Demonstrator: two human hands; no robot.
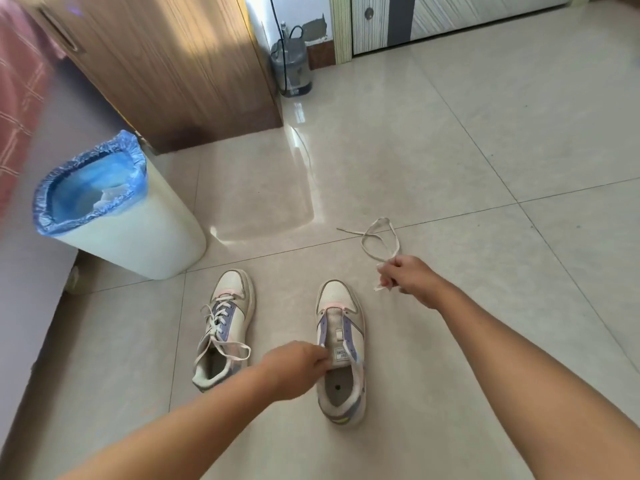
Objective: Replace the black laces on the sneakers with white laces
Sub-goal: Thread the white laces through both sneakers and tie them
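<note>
**Lace loose in the right hand, bare shoe under the left**

The right hand [405, 275] pinches a pale lace [379, 239] at right of middle; its loop lies on the floor [485, 150], pointing up and away. The unlaced shoe [341, 351] sits just left of that hand, toe pointing up the frame. The left hand [294, 367] grips its tongue. The other shoe [223, 327], lower middle, has its lace in. No black lace shows.
</note>
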